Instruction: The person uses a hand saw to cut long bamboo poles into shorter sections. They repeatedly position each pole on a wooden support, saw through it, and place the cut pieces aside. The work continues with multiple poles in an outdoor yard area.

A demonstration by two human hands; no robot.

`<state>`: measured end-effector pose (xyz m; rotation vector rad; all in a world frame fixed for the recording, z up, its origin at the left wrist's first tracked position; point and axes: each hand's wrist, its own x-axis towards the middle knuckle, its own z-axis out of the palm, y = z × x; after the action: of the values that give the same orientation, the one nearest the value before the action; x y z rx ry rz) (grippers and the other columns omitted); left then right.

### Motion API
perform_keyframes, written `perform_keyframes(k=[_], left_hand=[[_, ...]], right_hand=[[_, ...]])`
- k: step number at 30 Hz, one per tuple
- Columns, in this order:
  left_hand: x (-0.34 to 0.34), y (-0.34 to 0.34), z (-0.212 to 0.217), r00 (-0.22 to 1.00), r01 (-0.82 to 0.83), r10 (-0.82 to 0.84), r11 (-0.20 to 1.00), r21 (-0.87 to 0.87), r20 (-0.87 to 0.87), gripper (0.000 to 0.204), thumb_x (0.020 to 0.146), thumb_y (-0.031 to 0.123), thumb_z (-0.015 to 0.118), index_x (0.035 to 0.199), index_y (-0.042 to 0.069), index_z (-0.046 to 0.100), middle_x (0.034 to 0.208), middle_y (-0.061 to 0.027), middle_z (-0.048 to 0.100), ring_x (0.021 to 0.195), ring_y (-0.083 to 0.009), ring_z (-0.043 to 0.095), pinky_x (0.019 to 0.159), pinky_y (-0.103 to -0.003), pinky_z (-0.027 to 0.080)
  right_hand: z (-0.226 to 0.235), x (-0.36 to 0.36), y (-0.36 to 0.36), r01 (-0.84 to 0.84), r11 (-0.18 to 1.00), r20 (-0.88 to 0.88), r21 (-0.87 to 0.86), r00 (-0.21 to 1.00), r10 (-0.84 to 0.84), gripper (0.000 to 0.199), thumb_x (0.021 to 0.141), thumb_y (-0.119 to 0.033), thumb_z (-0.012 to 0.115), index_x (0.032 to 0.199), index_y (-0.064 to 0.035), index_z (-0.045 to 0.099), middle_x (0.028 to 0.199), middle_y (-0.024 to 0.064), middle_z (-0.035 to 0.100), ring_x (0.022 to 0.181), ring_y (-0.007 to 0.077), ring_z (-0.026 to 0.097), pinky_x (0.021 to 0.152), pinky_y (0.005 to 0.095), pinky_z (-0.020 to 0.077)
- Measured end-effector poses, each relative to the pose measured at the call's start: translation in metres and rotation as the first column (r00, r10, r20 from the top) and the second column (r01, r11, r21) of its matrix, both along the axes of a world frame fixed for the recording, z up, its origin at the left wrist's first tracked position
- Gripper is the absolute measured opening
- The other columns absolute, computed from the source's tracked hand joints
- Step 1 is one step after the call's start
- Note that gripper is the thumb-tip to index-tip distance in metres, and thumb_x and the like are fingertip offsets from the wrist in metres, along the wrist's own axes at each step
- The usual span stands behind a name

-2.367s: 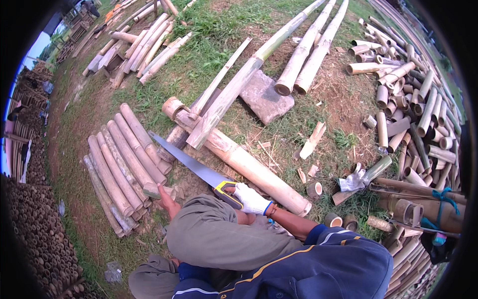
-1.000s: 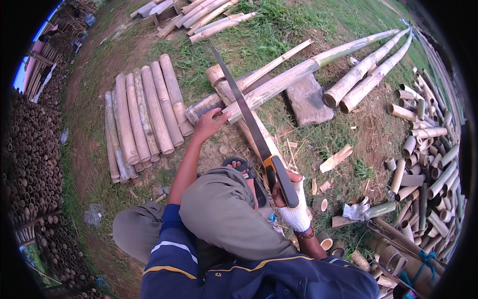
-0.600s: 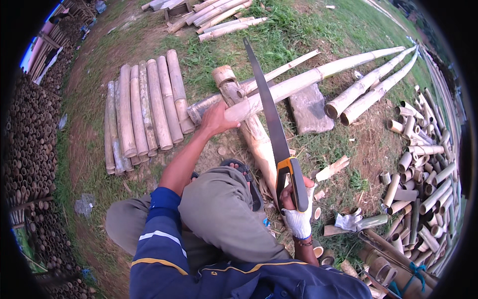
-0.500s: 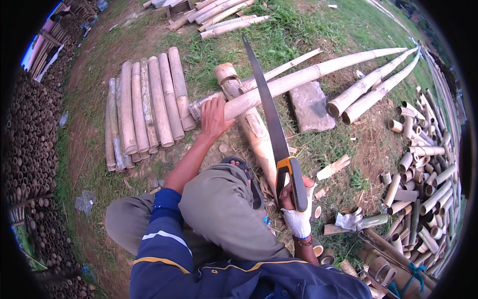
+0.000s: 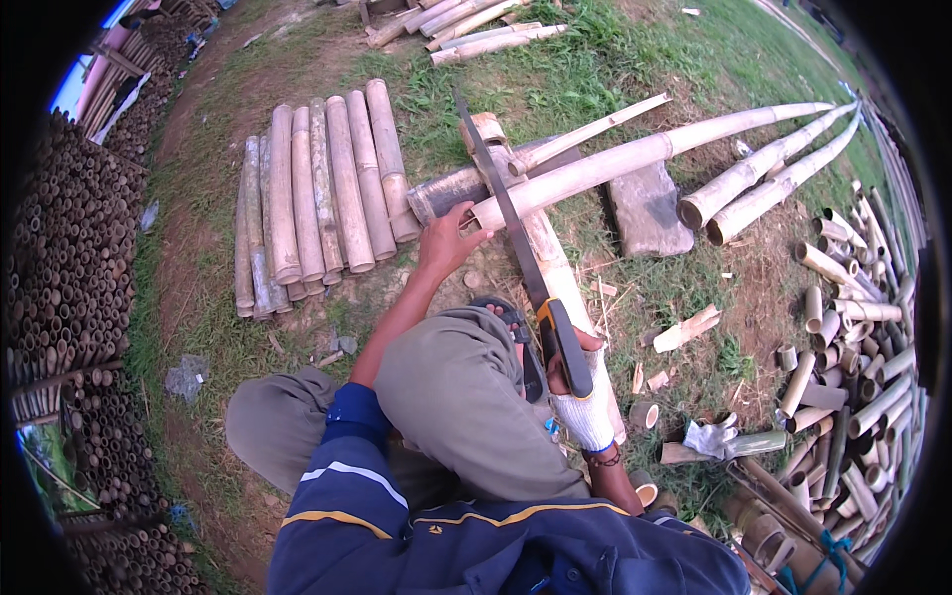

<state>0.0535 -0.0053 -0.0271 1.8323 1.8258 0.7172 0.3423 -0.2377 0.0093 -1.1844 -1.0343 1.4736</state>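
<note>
My bare left hand [image 5: 452,244] is at the near end of a long bamboo pole [image 5: 615,171], thumb and fingers around the rim of its open cut end. In my right hand [image 5: 583,409], in a white knit glove, is a handsaw [image 5: 526,248] with a black and orange handle. Its long dark blade slants up and left, crossing above the pole near that end; I cannot tell if its teeth touch. The pole lies across a thick notched bamboo log [image 5: 551,260] that runs toward me, beside my sandaled foot.
Cut bamboo lengths [image 5: 322,188] lie in a row at left. A stone block [image 5: 647,208] sits under the long pole, with two more poles [image 5: 764,183] at right. Short offcuts [image 5: 863,337] are heaped at far right, near a loose white glove [image 5: 710,436]. Stacked bamboo [image 5: 69,228] fills the left side.
My left hand has shifted from the top of the pole to its open end. My right hand has drawn the saw left and slightly down, its blade now nearer the pole's end.
</note>
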Motion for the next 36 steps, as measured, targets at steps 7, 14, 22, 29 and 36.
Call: perform_keyframes(k=[7,14,22,29,36], left_hand=[[0.022,-0.009,-0.001,0.996,-0.032,0.028,0.998,0.05,0.083,0.078,0.087,0.034,0.092,0.152,0.004,0.062,0.126,-0.0176,0.081,0.121,-0.0313,0.077,0.101,-0.042,0.061],[-0.006,-0.008,-0.031,0.692,-0.103,0.195,0.98,-0.172,0.695,0.033,0.101,0.028,0.079,0.12,0.001,0.082,0.101,-0.0022,0.081,0.085,-0.0081,0.068,0.076,-0.028,0.055],[-0.011,0.0,-0.043,0.795,-0.114,0.223,0.968,-0.223,0.564,0.039,0.105,0.035,0.077,0.122,0.0,0.077,0.097,0.0005,0.073,0.086,-0.0098,0.061,0.075,-0.027,0.048],[-0.001,0.005,-0.049,0.698,-0.075,0.166,0.984,-0.159,0.697,0.038,0.114,0.031,0.065,0.132,-0.002,0.069,0.133,-0.0104,0.072,0.121,-0.0196,0.069,0.102,-0.039,0.06],[0.01,0.002,-0.046,0.625,0.005,0.146,0.981,-0.192,0.766,0.037,0.115,0.024,0.06,0.137,-0.006,0.063,0.142,-0.0123,0.067,0.129,-0.0204,0.068,0.107,-0.04,0.062]], right_hand=[[-0.051,0.009,-0.003,-0.041,0.963,-0.513,-0.268,0.852,-0.106,0.075,0.092,-0.007,0.082,0.156,-0.0015,0.043,0.142,0.0149,0.06,0.132,0.023,0.063,0.111,0.0366,0.0521],[-0.029,-0.009,0.013,-0.128,0.985,0.177,0.115,0.979,0.106,0.044,0.101,0.011,0.062,0.139,-0.0072,0.051,0.107,0.0017,0.061,0.088,0.0078,0.062,0.066,0.021,0.0496],[-0.043,-0.012,0.019,-0.176,0.973,0.256,0.151,0.958,0.134,0.052,0.098,0.01,0.068,0.144,-0.0052,0.051,0.11,0.0003,0.061,0.091,0.0063,0.061,0.073,0.0201,0.0521],[-0.028,-0.005,0.014,-0.188,0.972,0.313,0.144,0.94,0.135,0.056,0.095,0.009,0.07,0.146,-0.0044,0.051,0.112,0.0007,0.062,0.092,0.0063,0.061,0.076,0.0224,0.0529],[-0.029,-0.007,0.021,-0.184,0.97,0.34,0.157,0.933,0.121,0.06,0.093,0.006,0.072,0.148,-0.0025,0.049,0.122,0.0041,0.064,0.108,0.0112,0.065,0.089,0.0249,0.0549]])
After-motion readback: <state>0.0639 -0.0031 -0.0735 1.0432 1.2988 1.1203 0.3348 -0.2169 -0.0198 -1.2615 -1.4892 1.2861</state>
